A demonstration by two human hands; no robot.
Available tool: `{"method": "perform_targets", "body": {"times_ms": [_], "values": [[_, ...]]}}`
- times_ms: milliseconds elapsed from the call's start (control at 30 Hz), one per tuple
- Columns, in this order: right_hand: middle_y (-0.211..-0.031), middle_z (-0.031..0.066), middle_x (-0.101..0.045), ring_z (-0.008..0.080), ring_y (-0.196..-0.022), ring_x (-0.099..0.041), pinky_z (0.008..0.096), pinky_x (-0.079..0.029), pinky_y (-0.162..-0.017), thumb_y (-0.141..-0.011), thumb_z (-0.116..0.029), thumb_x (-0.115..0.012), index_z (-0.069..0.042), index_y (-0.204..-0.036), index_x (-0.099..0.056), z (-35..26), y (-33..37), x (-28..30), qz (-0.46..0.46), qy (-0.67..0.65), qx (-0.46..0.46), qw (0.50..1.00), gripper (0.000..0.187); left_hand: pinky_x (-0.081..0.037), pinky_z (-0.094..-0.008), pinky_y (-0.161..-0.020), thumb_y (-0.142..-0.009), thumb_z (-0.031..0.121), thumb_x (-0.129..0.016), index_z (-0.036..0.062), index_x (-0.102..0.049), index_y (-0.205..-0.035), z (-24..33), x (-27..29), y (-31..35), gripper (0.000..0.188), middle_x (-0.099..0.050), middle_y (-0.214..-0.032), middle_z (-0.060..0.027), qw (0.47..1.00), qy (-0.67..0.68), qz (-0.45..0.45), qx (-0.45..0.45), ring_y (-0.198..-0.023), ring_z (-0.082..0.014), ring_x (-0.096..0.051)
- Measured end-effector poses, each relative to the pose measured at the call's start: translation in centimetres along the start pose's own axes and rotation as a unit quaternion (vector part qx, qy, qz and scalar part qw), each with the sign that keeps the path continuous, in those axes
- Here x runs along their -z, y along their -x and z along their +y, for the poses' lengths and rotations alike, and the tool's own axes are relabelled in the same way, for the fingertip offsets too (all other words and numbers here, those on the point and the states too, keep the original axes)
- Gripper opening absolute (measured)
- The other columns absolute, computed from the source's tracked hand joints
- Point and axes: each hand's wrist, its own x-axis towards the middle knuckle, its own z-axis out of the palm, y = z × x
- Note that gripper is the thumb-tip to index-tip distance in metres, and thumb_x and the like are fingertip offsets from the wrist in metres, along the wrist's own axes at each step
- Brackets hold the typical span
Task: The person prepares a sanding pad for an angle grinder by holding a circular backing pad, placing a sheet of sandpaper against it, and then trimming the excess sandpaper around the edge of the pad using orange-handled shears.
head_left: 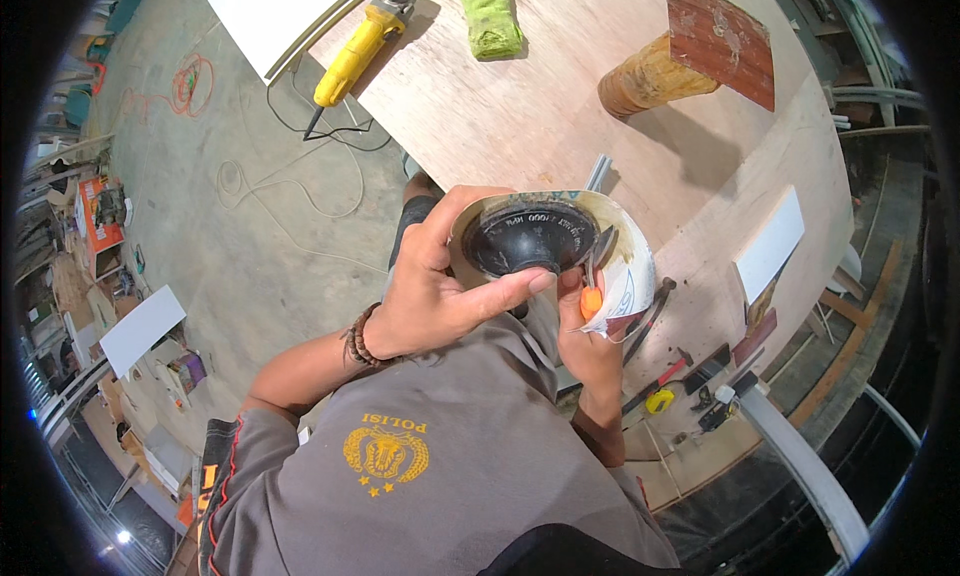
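My left hand [440, 286] is closed round a round black rubber backing pad [520, 238], its thumb pressed on the pad's raised centre. Against the pad lies a curled sheet [632, 276], white with blue print, which looks like the back of a sanding disc. My right hand [590, 354] is closed on a small orange-handled cutting tool [591, 303], beside the pad's right edge. Its dark metal end points up along the sheet; whether it is scissors I cannot tell. Some right fingers are hidden behind the sheet.
A yellow angle grinder [362, 54] lies at the table's left edge, near a green cloth [490, 18]. Further right stand a yellowish cylinder [640, 79] and a reddish-brown board [722, 44]. A red-handled hammer [672, 369] and yellow tape measure [659, 402] lie at right. Cable [290, 238] trails across the floor.
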Motion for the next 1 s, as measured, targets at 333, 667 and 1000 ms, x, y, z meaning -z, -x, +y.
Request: {"method": "perform_targets", "body": {"times_ms": [333,667,1000], "values": [[-0.098,0.0138,-0.069,0.0217,-0.081,-0.069,0.0334,-0.055,-0.075,-0.089,0.005,-0.062,0.006,-0.116,-0.064,-1.6,-0.9,0.3,0.002,0.084,0.054,0.995,0.027,-0.055,-0.0329,-0.099,-0.084,0.006,-0.088,-0.001,-0.054,-0.132,0.7,-0.5,-0.2,0.059,-0.069,-0.125,-0.0112,1.0,-0.005,0.018,-0.005,-0.115,-0.0171,-0.068],[-0.122,0.0108,-0.065,0.0203,-0.109,-0.064,0.035,-0.051,-0.094,-0.101,-0.003,-0.062,0.003,-0.13,-0.058,-0.7,0.9,0.2,0.0,-0.068,-0.069,0.995,0.029,-0.054,-0.0338,-0.101,-0.085,0.01,-0.089,-0.0012,-0.054,-0.134,2.2,-0.3,-0.4,0.061,-0.069,-0.124,-0.0113,0.999,-0.037,-0.017,0.007,-0.117,-0.0177,-0.067],[-0.112,0.0095,-0.067,0.0178,-0.099,-0.065,0.0326,-0.053,-0.087,-0.107,-0.009,-0.056,0.003,-0.125,-0.059,-0.9,0.6,1.1,-0.051,-0.017,-0.062,0.997,0.022,-0.054,-0.0347,-0.102,-0.085,0.01,-0.089,-0.0012,-0.054,-0.136,1.3,0.2,-0.3,0.063,-0.069,-0.124,-0.0104,0.999,-0.013,-0.029,0.012,-0.118,-0.0185,-0.066]]}}
